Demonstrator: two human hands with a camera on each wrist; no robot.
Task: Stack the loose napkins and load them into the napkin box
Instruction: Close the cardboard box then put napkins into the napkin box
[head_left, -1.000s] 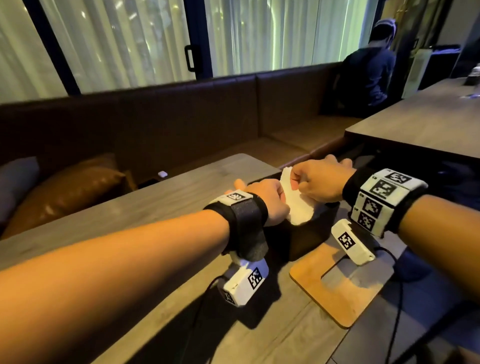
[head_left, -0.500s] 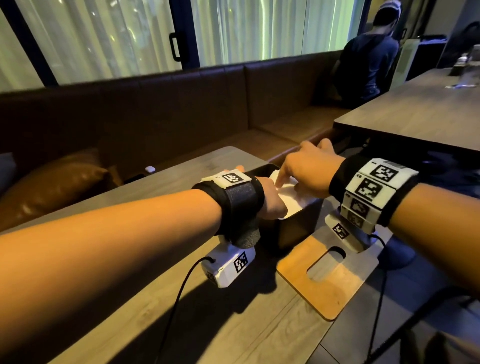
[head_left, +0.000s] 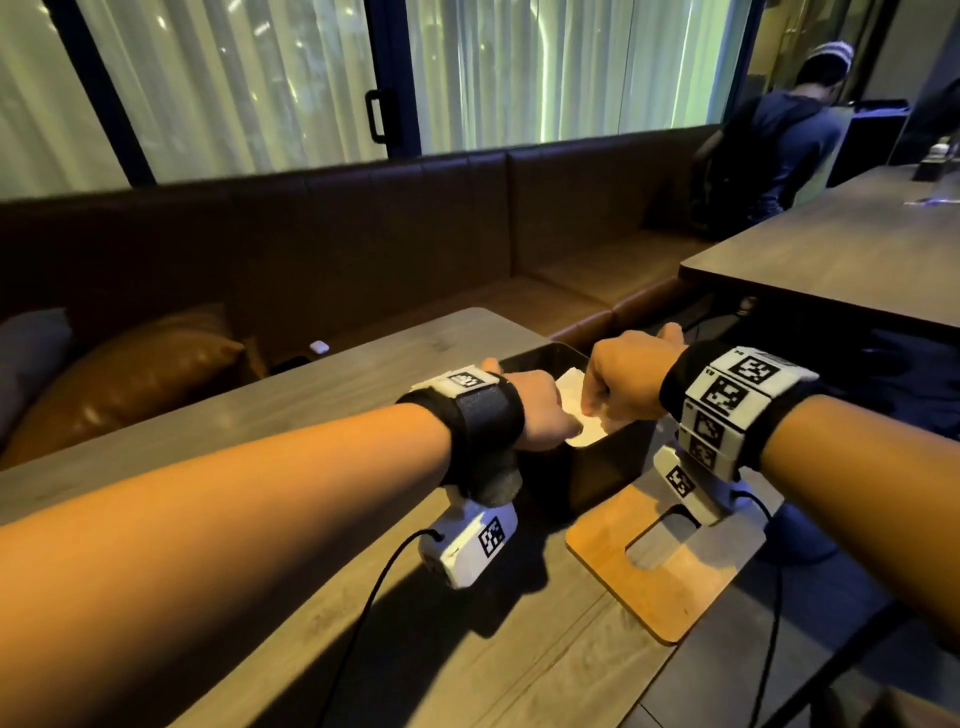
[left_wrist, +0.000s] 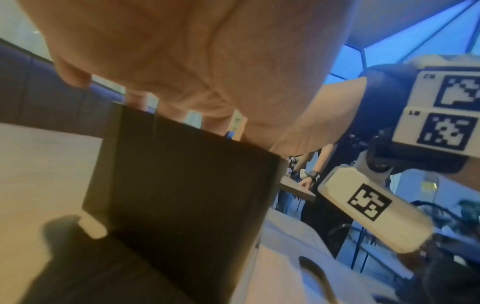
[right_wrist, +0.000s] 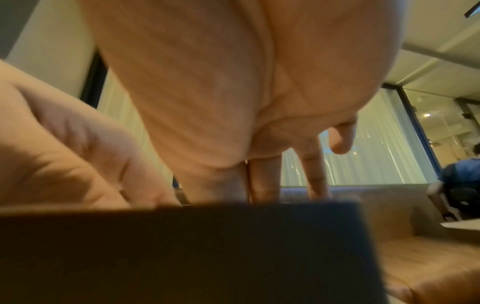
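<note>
Both hands are over the dark napkin box (head_left: 597, 467), white napkins (head_left: 576, 410) lying inside it. Left hand (head_left: 540, 415) and right hand (head_left: 623, 384) dip in, fingers hidden by the box wall, so I can't tell their grip. Wooden lid (head_left: 670, 577) lies just beside the box; brown cushion (head_left: 135, 384) well beyond.

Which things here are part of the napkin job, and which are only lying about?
Part of the job:
- napkins, white, inside the box
- napkin box, dark, open on top
- left hand and right hand, both reaching into the box
- wooden lid with a slot, flat beside the box

Only lying about:
- brown cushion on the bench
- small white thing behind the table
</note>
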